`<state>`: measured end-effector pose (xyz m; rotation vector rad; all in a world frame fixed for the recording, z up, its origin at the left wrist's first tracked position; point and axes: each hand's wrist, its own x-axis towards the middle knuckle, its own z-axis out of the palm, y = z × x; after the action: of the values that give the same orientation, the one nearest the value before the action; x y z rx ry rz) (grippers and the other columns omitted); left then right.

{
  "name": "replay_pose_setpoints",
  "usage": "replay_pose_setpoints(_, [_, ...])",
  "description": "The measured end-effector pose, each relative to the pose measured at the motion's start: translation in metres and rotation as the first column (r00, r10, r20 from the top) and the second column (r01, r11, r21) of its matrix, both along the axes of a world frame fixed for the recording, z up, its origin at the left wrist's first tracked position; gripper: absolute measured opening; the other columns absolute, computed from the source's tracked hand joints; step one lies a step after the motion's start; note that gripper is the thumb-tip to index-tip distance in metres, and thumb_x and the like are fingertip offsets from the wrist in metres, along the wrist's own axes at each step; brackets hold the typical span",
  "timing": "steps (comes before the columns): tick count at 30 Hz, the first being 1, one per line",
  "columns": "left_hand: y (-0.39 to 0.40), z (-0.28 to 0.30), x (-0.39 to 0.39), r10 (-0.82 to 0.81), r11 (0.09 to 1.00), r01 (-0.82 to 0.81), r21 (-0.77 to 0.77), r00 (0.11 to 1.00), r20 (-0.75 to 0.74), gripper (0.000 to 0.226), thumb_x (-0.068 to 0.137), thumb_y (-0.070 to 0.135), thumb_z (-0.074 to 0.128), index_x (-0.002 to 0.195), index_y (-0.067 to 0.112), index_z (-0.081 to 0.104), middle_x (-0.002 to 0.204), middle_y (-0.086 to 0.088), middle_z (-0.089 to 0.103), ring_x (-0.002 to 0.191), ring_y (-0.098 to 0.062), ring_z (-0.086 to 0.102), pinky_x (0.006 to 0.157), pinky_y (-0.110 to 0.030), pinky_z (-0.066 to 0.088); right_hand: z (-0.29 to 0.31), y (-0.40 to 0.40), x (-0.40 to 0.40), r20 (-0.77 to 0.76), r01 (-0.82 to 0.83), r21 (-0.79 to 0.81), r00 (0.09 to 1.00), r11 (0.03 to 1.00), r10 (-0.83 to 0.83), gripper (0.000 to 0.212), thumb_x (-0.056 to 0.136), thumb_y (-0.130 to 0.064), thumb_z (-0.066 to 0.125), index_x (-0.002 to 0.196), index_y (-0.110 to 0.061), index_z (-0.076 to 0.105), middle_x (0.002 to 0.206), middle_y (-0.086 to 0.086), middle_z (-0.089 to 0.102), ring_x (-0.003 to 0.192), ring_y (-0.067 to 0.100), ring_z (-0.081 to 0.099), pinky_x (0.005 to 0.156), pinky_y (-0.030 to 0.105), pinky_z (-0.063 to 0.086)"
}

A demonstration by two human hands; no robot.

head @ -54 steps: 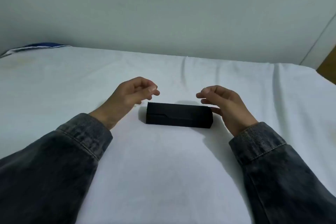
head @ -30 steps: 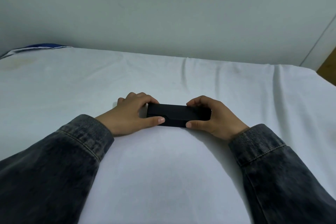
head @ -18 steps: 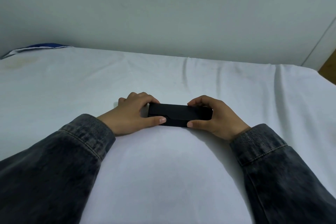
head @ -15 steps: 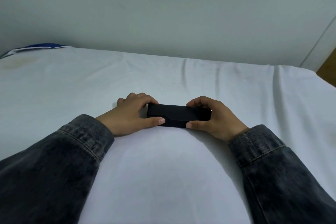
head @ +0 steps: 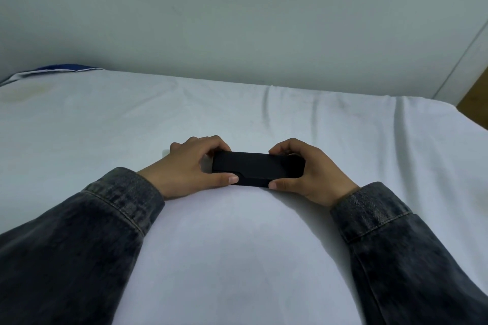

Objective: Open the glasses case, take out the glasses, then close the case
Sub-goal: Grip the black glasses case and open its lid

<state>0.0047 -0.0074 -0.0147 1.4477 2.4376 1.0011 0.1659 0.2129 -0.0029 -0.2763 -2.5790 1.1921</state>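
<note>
From the head view we see a bed (head: 237,258) covered with a white sheet, running back to a pale wall (head: 237,13). A black case (head: 257,168), long and flat, lies crosswise on the sheet around the middle of the bed, well away from its far edge. Its lid is down; a thin seam runs along the near side.

Our left hand (head: 188,166) grips the left end of the case: the thumb lies along the near side, and the fingers curl over the top to the far side. Our right hand (head: 311,169) grasps the right end the same way, with the thumb tip on the near side and bent fingers over the top. Both hands rest low on the sheet. The two thumb tips point toward each other and stay apart, with a stretch of the case's near edge between them.

Dark denim sleeves (head: 121,198) cover both forearms to the wrists. At the bed's far left corner shows a strip of blue cloth (head: 62,67).
</note>
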Motion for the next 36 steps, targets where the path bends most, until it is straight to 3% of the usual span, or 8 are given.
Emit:
replay_pose_setpoints(2, [-0.0003, 0.0004, 0.0012, 0.002, 1.0, -0.002, -0.001, 1.0, 0.001, 0.047, 0.075, 0.067, 0.072, 0.112, 0.04, 0.06, 0.11, 0.026, 0.064, 0.111, 0.018, 0.043, 0.105, -0.041, 0.032, 0.0011, -0.0007, 0.0004, -0.005, -0.015, 0.012, 1.0, 1.0, 0.015, 0.052, 0.066, -0.016, 0.089, 0.109, -0.027, 0.063, 0.109, -0.002, 0.065, 0.094, 0.018, 0.064, 0.083, 0.024, 0.052])
replay_pose_setpoints(6, [0.0002, 0.0032, 0.0038, 0.015, 1.0, -0.015, 0.004, 1.0, 0.027, 0.038, 0.082, 0.055, 0.076, 0.113, 0.04, 0.059, 0.112, 0.02, 0.066, 0.113, 0.004, 0.053, 0.11, -0.048, 0.034, 0.0012, -0.0019, 0.0005, -0.008, -0.04, 0.013, 0.999, 0.999, 0.04, 0.052, 0.067, -0.014, 0.088, 0.11, -0.027, 0.061, 0.111, 0.0, 0.063, 0.097, 0.022, 0.062, 0.087, 0.032, 0.052])
replay_pose_setpoints(12, [0.0003, 0.0064, 0.0081, 0.001, 1.0, -0.002, 0.009, 0.994, 0.114, 0.038, 0.084, 0.047, 0.079, 0.115, 0.037, 0.059, 0.117, 0.015, 0.067, 0.114, -0.006, 0.059, 0.11, -0.051, 0.037, 0.0004, -0.0019, 0.0003, -0.027, -0.032, 0.029, 0.999, 0.999, 0.032, 0.053, 0.065, -0.017, 0.089, 0.108, -0.029, 0.061, 0.11, -0.003, 0.063, 0.097, 0.02, 0.062, 0.087, 0.032, 0.053])
replay_pose_setpoints(19, [0.0013, 0.0055, 0.0091, -0.008, 1.0, 0.006, 0.018, 0.99, 0.142, 0.052, 0.07, 0.064, 0.071, 0.114, 0.04, 0.058, 0.117, 0.015, 0.067, 0.109, -0.008, 0.062, 0.106, -0.047, 0.042, -0.0017, -0.0008, -0.0007, -0.034, -0.016, 0.049, 0.999, 0.999, 0.018, 0.055, 0.064, -0.021, 0.09, 0.109, -0.032, 0.061, 0.111, -0.006, 0.062, 0.098, 0.016, 0.061, 0.086, 0.024, 0.049])
replay_pose_setpoints(25, [0.0016, 0.0036, 0.0077, -0.01, 1.0, 0.006, 0.025, 0.988, 0.151, 0.051, 0.069, 0.063, 0.072, 0.113, 0.041, 0.059, 0.113, 0.019, 0.068, 0.105, -0.001, 0.062, 0.105, -0.042, 0.044, -0.003, -0.0002, -0.0009, -0.041, -0.007, 0.05, 0.999, 0.999, 0.009, 0.055, 0.063, -0.022, 0.09, 0.109, -0.033, 0.061, 0.108, -0.008, 0.062, 0.094, 0.013, 0.061, 0.083, 0.021, 0.049])
replay_pose_setpoints(29, [0.0012, 0.0041, 0.0086, -0.01, 1.0, 0.007, 0.022, 0.987, 0.159, 0.052, 0.069, 0.064, 0.072, 0.113, 0.04, 0.059, 0.112, 0.029, 0.065, 0.104, 0.003, 0.06, 0.104, -0.04, 0.044, -0.0019, -0.0001, -0.0006, -0.04, -0.005, 0.05, 0.999, 0.999, 0.007, 0.056, 0.062, -0.022, 0.09, 0.109, -0.034, 0.061, 0.108, -0.01, 0.063, 0.094, 0.013, 0.062, 0.085, 0.025, 0.051])
replay_pose_setpoints(36, [0.0013, 0.003, 0.0069, -0.021, 0.999, 0.017, 0.028, 0.987, 0.157, 0.051, 0.07, 0.062, 0.072, 0.114, 0.039, 0.059, 0.112, 0.023, 0.066, 0.104, -0.004, 0.062, 0.098, -0.038, 0.048, -0.0016, 0.0001, 0.0002, -0.038, 0.006, 0.057, 0.999, 0.998, -0.004, 0.057, 0.061, -0.025, 0.091, 0.109, -0.034, 0.062, 0.108, -0.012, 0.064, 0.1, 0.013, 0.062, 0.09, 0.03, 0.052])
